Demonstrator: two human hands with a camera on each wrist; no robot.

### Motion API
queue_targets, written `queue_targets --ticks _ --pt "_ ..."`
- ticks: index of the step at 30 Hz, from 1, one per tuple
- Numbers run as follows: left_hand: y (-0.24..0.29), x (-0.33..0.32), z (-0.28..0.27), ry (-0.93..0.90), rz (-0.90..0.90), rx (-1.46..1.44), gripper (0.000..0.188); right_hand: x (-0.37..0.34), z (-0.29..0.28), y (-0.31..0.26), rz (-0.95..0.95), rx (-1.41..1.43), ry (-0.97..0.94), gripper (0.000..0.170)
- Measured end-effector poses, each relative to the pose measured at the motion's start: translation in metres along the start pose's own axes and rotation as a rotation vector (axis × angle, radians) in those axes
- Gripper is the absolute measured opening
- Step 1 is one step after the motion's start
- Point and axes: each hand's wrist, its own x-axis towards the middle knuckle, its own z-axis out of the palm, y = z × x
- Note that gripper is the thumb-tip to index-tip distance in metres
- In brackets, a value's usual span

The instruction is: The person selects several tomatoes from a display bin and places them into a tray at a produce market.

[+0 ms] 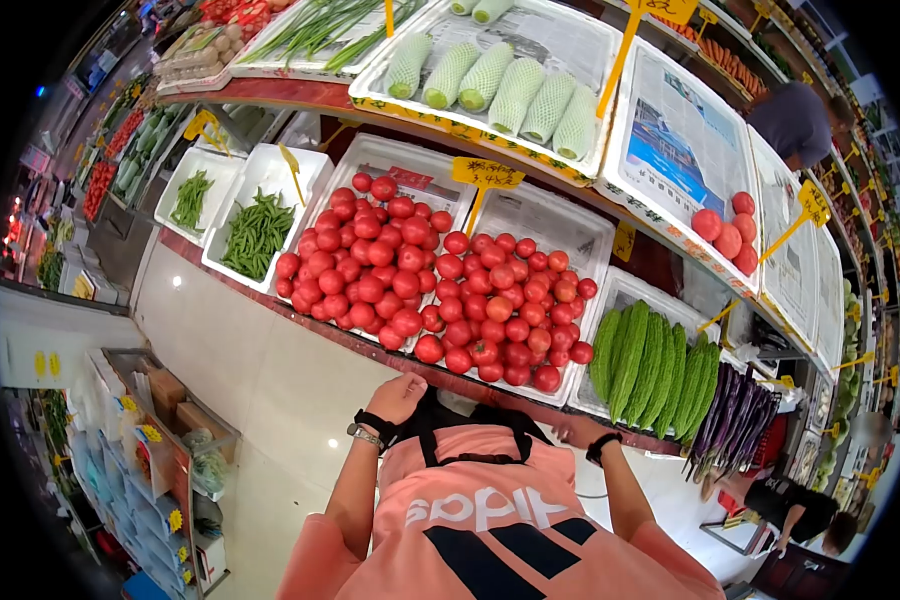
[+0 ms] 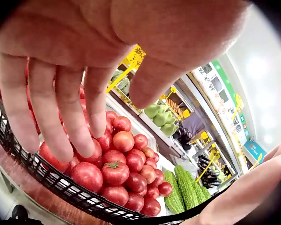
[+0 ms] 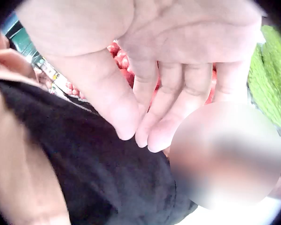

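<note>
My left hand [image 1: 398,398] is at the front edge of the stall, just short of the red tomatoes [image 1: 370,265]. In the left wrist view, that left hand [image 2: 79,51] has its fingers stretched out and apart, overlapping tomatoes [image 2: 114,172] behind a black lattice edging [image 2: 75,187]. Beside the waist is my right hand [image 1: 575,432], below the bitter melons [image 1: 650,370]. Seen from the right wrist, the right hand [image 3: 187,47] has loosely bent fingers, with the thumb tip close to a fingertip. Its fingertips overlap black cloth [image 3: 107,164]. Neither hand shows anything held.
Green peppers [image 1: 255,235] in a white foam box are left of the tomatoes; purple eggplants [image 1: 735,420] lie at the right. An upper shelf bears net-wrapped melons [image 1: 515,95]. A yellow price sign [image 1: 488,173] rises among the tomato boxes. Another person [image 1: 790,510] is at the lower right.
</note>
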Motion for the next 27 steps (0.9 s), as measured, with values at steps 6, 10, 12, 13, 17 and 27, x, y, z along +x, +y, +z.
queue_targets --ticks 6,10,12,13,17,27 --pt "-0.019 -0.010 0.006 0.077 -0.013 -0.024 0.034 0.128 -0.011 -0.048 -0.089 0.061 0.374 0.064" --pt "0.000 -0.027 0.005 0.138 -0.062 -0.083 0.033 0.203 0.018 -0.074 -0.063 -0.129 0.444 0.084" --pt "-0.001 -0.030 0.008 0.156 -0.094 -0.078 0.034 0.203 0.021 -0.115 0.170 -0.275 0.461 0.091" --pt "-0.002 -0.032 0.009 0.180 -0.094 -0.085 0.033 0.209 0.024 -0.118 0.198 -0.255 0.483 0.091" --pt "-0.009 -0.046 0.019 0.247 -0.099 -0.110 0.033 0.219 0.033 -0.123 0.248 -0.209 0.553 0.090" --pt "-0.027 -0.042 0.031 0.171 -0.100 -0.049 0.033 0.205 0.018 -0.126 0.071 -0.301 0.465 0.078"
